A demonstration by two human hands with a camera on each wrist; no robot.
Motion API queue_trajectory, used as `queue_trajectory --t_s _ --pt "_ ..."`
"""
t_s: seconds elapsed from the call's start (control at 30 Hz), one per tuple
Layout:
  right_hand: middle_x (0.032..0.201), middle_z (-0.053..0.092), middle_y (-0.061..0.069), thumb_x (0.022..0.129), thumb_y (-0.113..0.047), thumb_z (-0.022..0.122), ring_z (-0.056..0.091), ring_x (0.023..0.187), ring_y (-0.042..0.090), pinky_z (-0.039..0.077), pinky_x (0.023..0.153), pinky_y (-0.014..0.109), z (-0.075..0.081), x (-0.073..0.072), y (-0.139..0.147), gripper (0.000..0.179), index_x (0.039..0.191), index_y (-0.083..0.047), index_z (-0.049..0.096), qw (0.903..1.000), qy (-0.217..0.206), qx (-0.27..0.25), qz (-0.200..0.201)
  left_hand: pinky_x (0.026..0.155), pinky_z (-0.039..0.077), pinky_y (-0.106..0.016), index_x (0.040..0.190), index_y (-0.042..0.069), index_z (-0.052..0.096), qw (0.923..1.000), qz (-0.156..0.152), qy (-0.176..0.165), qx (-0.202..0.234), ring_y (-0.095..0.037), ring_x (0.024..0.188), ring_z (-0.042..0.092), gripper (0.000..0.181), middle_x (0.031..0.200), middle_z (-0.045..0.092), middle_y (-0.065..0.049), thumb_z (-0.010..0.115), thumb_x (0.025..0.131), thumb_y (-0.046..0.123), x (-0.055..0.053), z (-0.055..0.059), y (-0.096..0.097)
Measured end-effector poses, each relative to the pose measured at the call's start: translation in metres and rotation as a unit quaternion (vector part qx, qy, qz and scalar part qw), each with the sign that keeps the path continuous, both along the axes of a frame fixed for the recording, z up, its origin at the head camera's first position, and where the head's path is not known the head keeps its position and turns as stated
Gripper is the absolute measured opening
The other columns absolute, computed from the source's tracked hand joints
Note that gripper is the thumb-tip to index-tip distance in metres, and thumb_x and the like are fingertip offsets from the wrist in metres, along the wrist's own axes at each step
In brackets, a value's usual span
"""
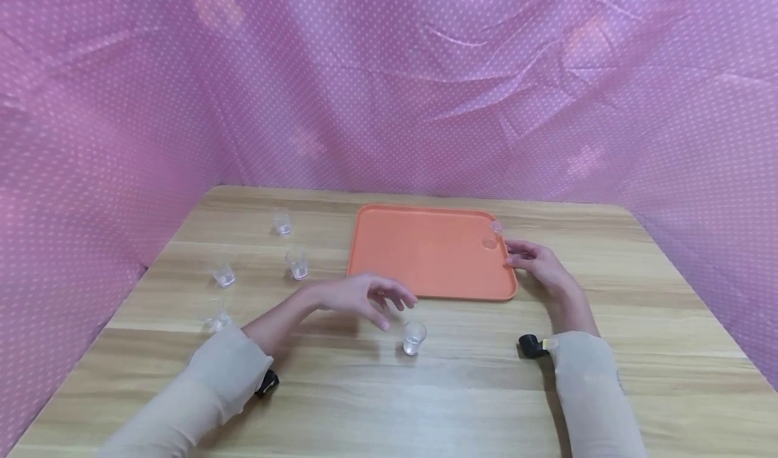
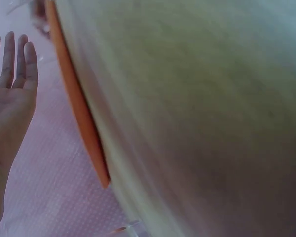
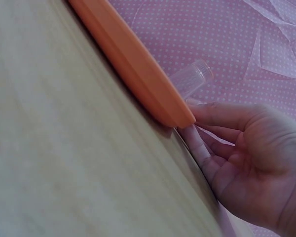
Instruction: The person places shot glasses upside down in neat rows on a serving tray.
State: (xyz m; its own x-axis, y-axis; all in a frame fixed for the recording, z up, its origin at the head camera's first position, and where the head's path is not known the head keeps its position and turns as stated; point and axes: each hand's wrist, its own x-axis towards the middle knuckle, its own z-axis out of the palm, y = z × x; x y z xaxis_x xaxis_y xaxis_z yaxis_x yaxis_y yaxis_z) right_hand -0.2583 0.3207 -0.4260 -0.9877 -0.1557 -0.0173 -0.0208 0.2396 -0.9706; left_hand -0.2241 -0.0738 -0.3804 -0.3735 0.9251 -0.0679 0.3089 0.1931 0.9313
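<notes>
My left hand (image 1: 367, 296) hovers over the table with its fingers loosely bent and nothing in them. Just to its right stands a small clear cup (image 1: 414, 338), upright on the wood and apart from the fingers. At the right edge of the orange tray (image 1: 425, 252), my right hand (image 1: 543, 267) pinches the rim between thumb and finger, as the right wrist view shows. A clear cup (image 3: 192, 79) stands on the tray beside that hand. In the left wrist view the left hand (image 2: 12, 98) has its fingers extended, above the tray's orange side (image 2: 79, 103).
Several more clear cups stand on the left of the wooden table, among them one at the back (image 1: 282, 221), one near the tray (image 1: 297, 265) and one farther left (image 1: 223, 275). Another cup (image 1: 219, 317) is close to the left sleeve. A pink dotted curtain (image 1: 389, 107) surrounds the table.
</notes>
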Motion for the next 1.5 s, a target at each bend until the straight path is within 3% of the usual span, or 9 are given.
queue_trajectory --t_s 0.27,0.43,0.57,0.63,0.83,1.23,1.5 --pt "0.118 0.051 0.024 0.086 0.0 0.06 0.056 0.089 0.007 0.042 0.083 0.018 -0.001 -0.002 -0.003 0.052 0.13 0.014 0.038 1.0 -0.001 -0.003 0.0 0.081 0.046 -0.032 0.126 0.012 0.054 0.9981 -0.009 0.033 -0.052 -0.019 0.097 0.055 0.054 0.117 0.057 0.006 0.074 0.076 0.008 0.006 -0.013 0.008" --pt "0.121 0.048 0.029 0.086 -0.001 0.06 0.055 0.09 0.007 0.041 0.084 0.017 -0.001 -0.002 -0.002 0.052 0.131 0.013 0.038 1.0 -0.004 0.005 -0.001 0.068 0.047 -0.024 0.123 0.01 0.057 0.9983 -0.003 0.028 -0.05 -0.014 0.081 0.057 0.052 0.095 0.062 0.002 0.075 0.074 0.005 0.008 -0.023 0.014" --pt "0.124 0.045 0.031 0.087 -0.002 0.059 0.055 0.09 0.007 0.039 0.085 0.016 -0.001 -0.002 -0.002 0.051 0.131 0.012 0.038 0.9999 -0.002 0.016 0.003 0.056 0.041 -0.019 0.12 0.01 0.06 0.9968 -0.011 0.057 -0.056 -0.008 0.062 0.051 0.051 0.079 0.059 0.002 0.077 0.072 0.008 0.008 -0.028 0.018" --pt "0.124 0.045 0.03 0.087 -0.002 0.059 0.054 0.09 0.007 0.038 0.085 0.017 -0.001 -0.002 -0.001 0.051 0.131 0.012 0.038 0.9999 -0.003 0.016 0.001 0.054 0.04 -0.019 0.118 0.012 0.061 0.9954 -0.011 0.074 -0.06 -0.006 0.058 0.048 0.05 0.08 0.059 0.005 0.078 0.071 0.01 0.009 -0.028 0.02" --pt "0.124 0.045 0.031 0.087 -0.001 0.059 0.055 0.089 0.006 0.04 0.083 0.016 -0.001 -0.002 0.0 0.05 0.131 0.012 0.039 0.9999 0.0 0.014 -0.001 0.055 0.038 -0.019 0.115 0.014 0.064 0.9927 -0.003 0.1 -0.067 -0.005 0.059 0.046 0.044 0.091 0.058 0.011 0.078 0.073 0.013 0.012 -0.026 0.024" --pt "0.126 0.042 0.033 0.088 -0.002 0.059 0.054 0.09 0.005 0.04 0.084 0.015 0.001 0.0 0.001 0.051 0.132 0.012 0.037 0.9999 -0.002 0.013 0.003 0.061 0.039 -0.019 0.106 0.013 0.067 0.9875 0.002 0.142 -0.067 -0.007 0.071 0.045 0.038 0.088 0.056 0.012 0.08 0.071 0.013 0.016 -0.032 0.03" --pt "0.127 0.042 0.032 0.088 -0.003 0.059 0.054 0.092 0.005 0.038 0.085 0.015 -0.001 -0.001 0.002 0.051 0.132 0.012 0.037 0.9999 -0.004 0.014 0.0 0.061 0.039 -0.018 0.102 0.013 0.068 0.9831 0.011 0.169 -0.069 -0.006 0.07 0.045 0.034 0.086 0.055 0.013 0.08 0.07 0.013 0.017 -0.033 0.032"
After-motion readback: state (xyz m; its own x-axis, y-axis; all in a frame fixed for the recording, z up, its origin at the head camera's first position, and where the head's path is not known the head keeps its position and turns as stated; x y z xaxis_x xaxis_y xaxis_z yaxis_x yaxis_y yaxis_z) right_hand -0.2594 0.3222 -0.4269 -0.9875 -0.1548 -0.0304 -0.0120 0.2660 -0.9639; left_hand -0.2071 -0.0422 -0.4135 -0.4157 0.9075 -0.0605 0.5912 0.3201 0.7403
